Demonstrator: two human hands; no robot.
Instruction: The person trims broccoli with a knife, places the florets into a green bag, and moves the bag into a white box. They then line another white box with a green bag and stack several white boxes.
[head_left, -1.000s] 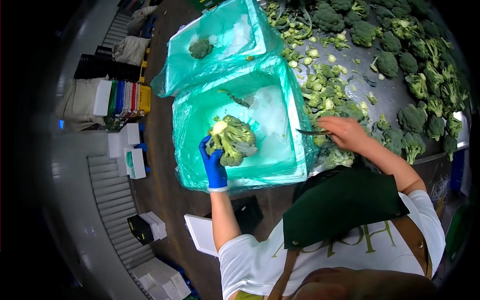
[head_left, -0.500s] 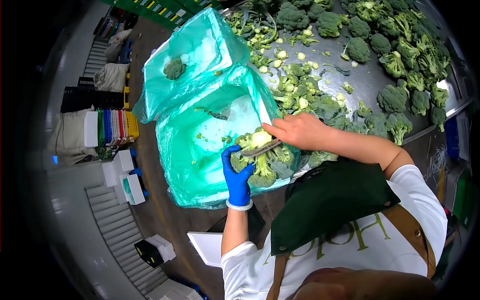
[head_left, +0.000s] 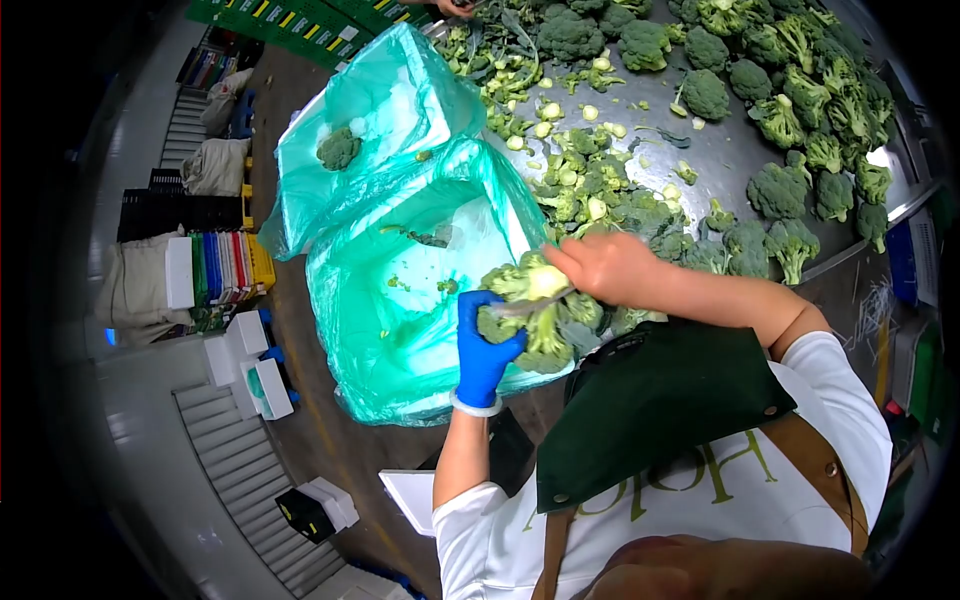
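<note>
My left hand, in a blue glove, grips a broccoli head from its left side. The broccoli is held with its cut stem facing up, beside the right edge of a box lined with green plastic. My right hand, bare, is closed around a knife whose handle is hidden in the fingers. The knife's blade is blurred and lies across the broccoli, just below the stem. Small green scraps lie inside the lined box.
A second lined box behind holds one broccoli head. On the metal table lie trimmings and a large broccoli pile. Another person's hand shows at the top edge. Green crates stand at the upper left.
My left hand and the broccoli have shifted slightly right. The knife blade has turned to lie flatter across the broccoli. Another person's hand has come into view at the top.
</note>
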